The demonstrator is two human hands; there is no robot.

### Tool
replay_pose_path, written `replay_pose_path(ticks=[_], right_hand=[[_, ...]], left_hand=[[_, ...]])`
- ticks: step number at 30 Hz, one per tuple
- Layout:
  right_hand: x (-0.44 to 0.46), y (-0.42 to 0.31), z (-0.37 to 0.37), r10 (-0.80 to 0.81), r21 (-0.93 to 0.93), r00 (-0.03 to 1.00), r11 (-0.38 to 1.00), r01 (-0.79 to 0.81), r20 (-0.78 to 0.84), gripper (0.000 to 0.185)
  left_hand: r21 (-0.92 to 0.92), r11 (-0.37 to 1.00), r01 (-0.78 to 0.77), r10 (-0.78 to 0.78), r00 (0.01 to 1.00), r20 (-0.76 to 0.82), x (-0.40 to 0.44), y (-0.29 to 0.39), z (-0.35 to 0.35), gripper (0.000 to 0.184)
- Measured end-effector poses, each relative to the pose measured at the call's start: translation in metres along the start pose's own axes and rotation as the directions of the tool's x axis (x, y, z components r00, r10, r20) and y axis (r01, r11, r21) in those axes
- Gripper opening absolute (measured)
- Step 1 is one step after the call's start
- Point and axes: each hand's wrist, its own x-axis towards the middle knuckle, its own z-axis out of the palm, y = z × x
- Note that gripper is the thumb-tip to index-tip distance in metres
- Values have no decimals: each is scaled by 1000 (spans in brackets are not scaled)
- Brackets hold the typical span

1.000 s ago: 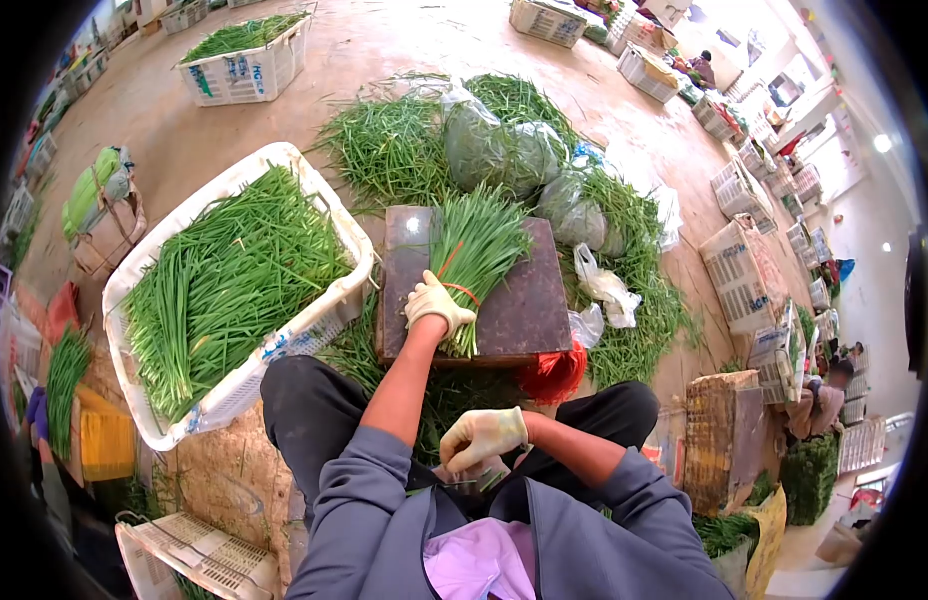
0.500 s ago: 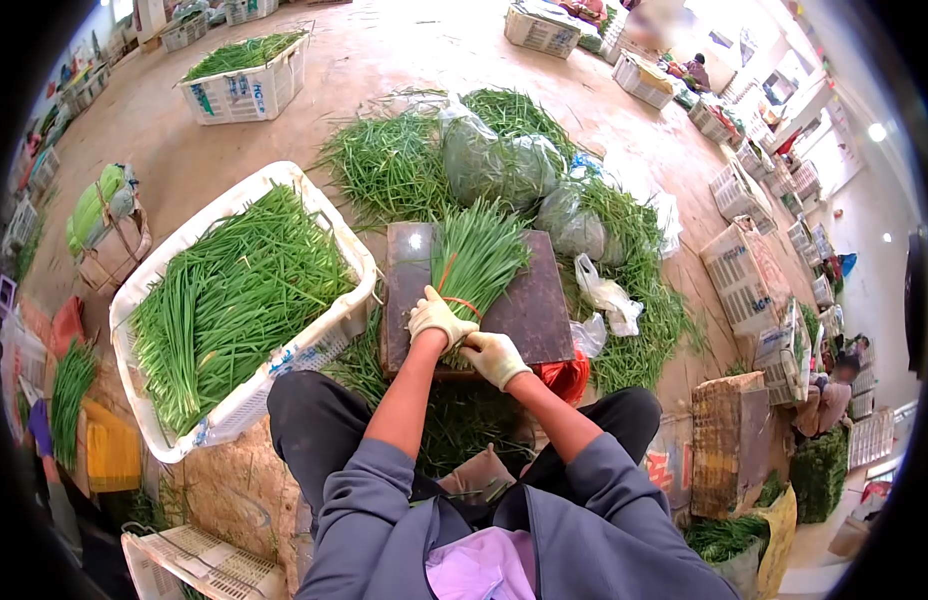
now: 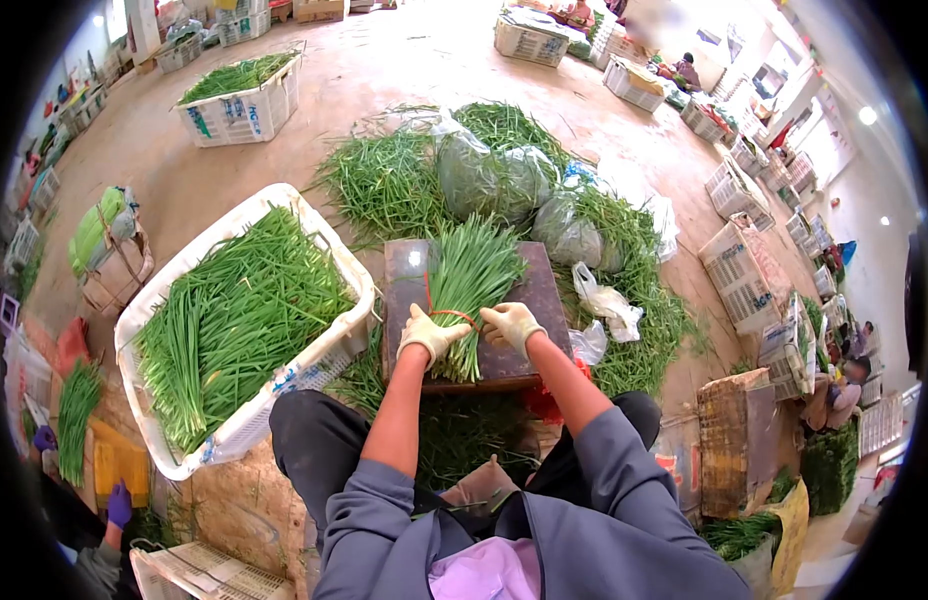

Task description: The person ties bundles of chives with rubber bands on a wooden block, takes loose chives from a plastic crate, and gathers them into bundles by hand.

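Observation:
A bundle of long green chives (image 3: 474, 270) lies on a dark low table (image 3: 539, 295) in front of me, cut ends towards me. An orange-red tie (image 3: 452, 313) runs round its lower part. My left hand (image 3: 432, 335), in a pale glove, grips the bundle's left side, and a strand of the tie rises beside its thumb. At the right side, my gloved right hand (image 3: 512, 326) has its fingers pinched on the tie. Its fingertips partly hide the tie's end.
To my left stands a white crate (image 3: 274, 385) full of chives. Behind the table are heaped loose greens (image 3: 384, 175) and clear plastic bags (image 3: 494, 175). A co-worker's purple-gloved hand (image 3: 119, 505) shows at lower left. More crates line the right side.
The tie has moved down round the bundle, and my right hand has shifted up and right, away from my left. My left hand now lies flatter across the bundle's left side.

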Motion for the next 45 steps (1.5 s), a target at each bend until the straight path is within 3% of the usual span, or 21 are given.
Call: replay_pose_path(ticks=[2,4,5,12,14,15,16,18,19,22,26,27,28,30,32,34,35,37,40,43,45], right_hand=[[32,9,-3,46,332,990,939,-89,136,20],[32,4,16,143,223,973,970,-101,-183,18],[44,13,9,105,320,994,943,-94,-17,19],[29,13,7,-45,259,988,962,82,-148,10],[25,11,14,-268,-34,940,963,267,-209,9],[21,10,16,-478,-364,863,842,398,-165,12],[16,8,19,-477,-364,863,843,396,-167,12],[6,3,26,-751,-711,550,155,685,366,20],[-5,1,31,-619,-754,689,227,616,376,26],[-5,-7,32,-676,-782,565,-27,623,473,22],[-27,-21,37,-770,-582,401,48,812,496,16],[-68,-39,45,-696,-304,643,567,765,319,16],[-105,-52,53,-472,94,848,881,463,242,17],[-158,-53,41,-353,303,663,933,195,660,20],[-183,-55,41,-28,-139,416,921,365,909,30],[-172,-37,45,215,-397,407,807,438,888,38],[-159,-25,37,102,-503,558,584,637,824,39],[-101,14,14,-180,-727,804,350,591,567,42],[-72,30,-5,-387,-668,902,622,409,193,37],[-66,43,-6,-404,-725,892,551,413,201,36],[-57,49,-2,-398,-549,903,723,419,164,33]], left_hand=[[5,1000,8,-8,999,-43,-6,2,2,131],[127,992,-6,13,999,-51,-9,2,10,122],[173,985,-10,27,995,-95,-10,1,16,114],[242,970,-3,29,994,-105,-17,2,26,121],[247,969,-21,50,993,-111,-14,-2,32,120],[247,968,-38,73,988,-133,-12,-4,33,119],[248,968,-39,73,989,-130,-12,-4,33,119],[265,964,-25,67,986,-150,-13,-2,33,115],[273,962,-30,72,987,-146,-12,-1,32,113],[268,963,-27,66,988,-137,-14,0,30,111],[234,971,-49,80,989,-123,-14,-5,29,114],[225,973,-54,90,984,-152,-13,-6,30,106],[216,975,-52,86,985,-151,-14,-7,30,106],[234,971,-49,90,982,-166,-13,-4,30,104],[247,966,-70,111,982,-154,-11,-4,30,102],[264,962,-69,112,982,-152,-12,-3,29,98],[275,957,-97,148,974,-173,-14,0,28,91],[313,935,-164,233,952,-199,-20,8,18,91],[452,864,-225,360,901,-240,-33,20,9,93],[729,650,-214,591,746,-307,-31,4,23,106],[748,621,-235,608,746,-270,-34,-12,39,112]])
